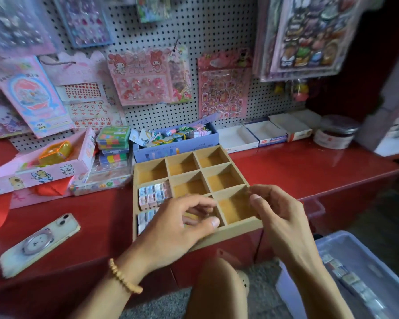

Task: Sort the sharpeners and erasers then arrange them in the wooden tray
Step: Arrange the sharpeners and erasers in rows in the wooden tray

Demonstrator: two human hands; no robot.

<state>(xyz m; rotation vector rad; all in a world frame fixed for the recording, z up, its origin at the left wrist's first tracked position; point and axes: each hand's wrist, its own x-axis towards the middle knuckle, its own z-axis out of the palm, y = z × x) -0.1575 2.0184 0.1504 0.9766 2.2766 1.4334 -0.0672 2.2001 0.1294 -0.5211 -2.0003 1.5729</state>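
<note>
Over wooden tray (236, 229): both hands, nothing held.

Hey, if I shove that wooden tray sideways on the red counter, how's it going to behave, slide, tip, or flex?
The wooden tray looks rigid, with thin board walls and dividers, so it probably won't flex. The red counter is glossy, so it would likely slide easily. Its near edge seems to overhang the counter and most compartments look empty, so it is probably light and might tip toward you.

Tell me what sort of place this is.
Most likely a small stationery or gift shop. Packaged sticker sheets hang on a pegboard wall, open stock boxes line the red counter, and a wooden tray holds small wrapped items.
</note>
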